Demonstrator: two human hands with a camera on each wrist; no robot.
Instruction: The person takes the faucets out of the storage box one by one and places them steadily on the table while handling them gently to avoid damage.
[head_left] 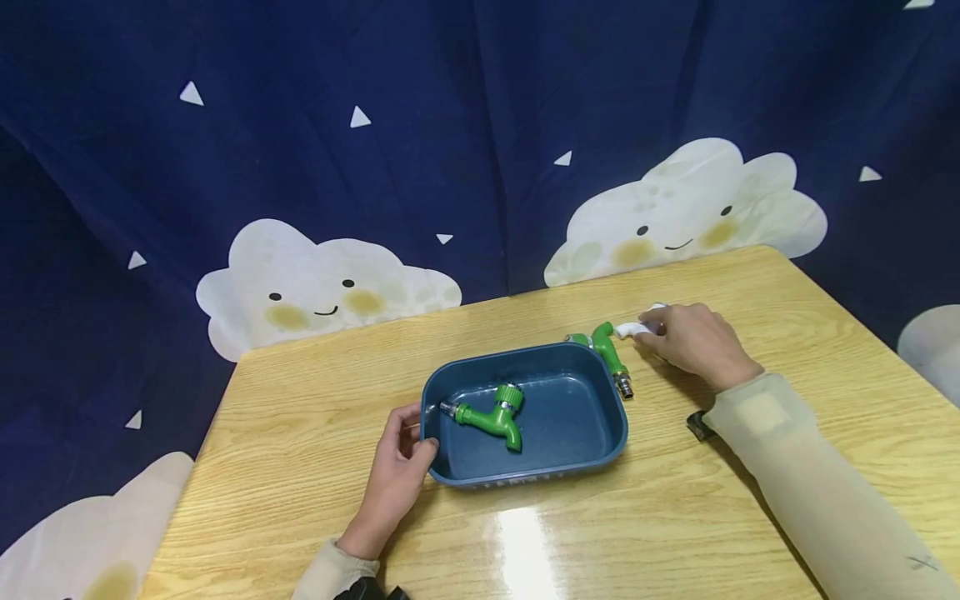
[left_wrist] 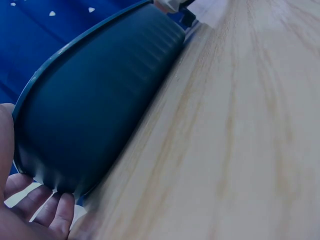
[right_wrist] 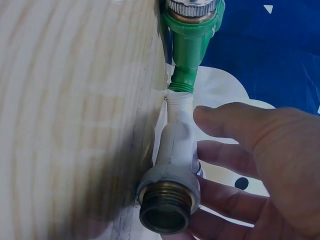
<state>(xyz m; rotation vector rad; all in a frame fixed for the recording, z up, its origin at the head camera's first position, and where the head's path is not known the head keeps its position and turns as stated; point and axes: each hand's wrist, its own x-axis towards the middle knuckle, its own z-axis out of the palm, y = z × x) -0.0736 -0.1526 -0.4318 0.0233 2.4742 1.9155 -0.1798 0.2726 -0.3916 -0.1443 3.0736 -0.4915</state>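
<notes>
A dark blue plastic basin (head_left: 525, 479) sits on the wooden table, and a green faucet (head_left: 495, 417) with a metal threaded end lies inside it, toward the left. My left hand (head_left: 401, 462) grips the basin's left end, thumb at the rim and fingers against the outer wall (left_wrist: 80, 115). Beyond the basin's right side, my right hand (head_left: 693, 342) holds a white faucet (right_wrist: 177, 145) low at the table, thumb by its spout and fingers along its body. The white spout end lies close to a second green faucet (head_left: 611, 354), which is beside the basin's right end.
The light wooden table (head_left: 315, 433) reaches back to a dark blue curtain (head_left: 420, 125) printed with smiling clouds and small white triangles. A black strap piece (head_left: 699, 427) shows under the right wrist.
</notes>
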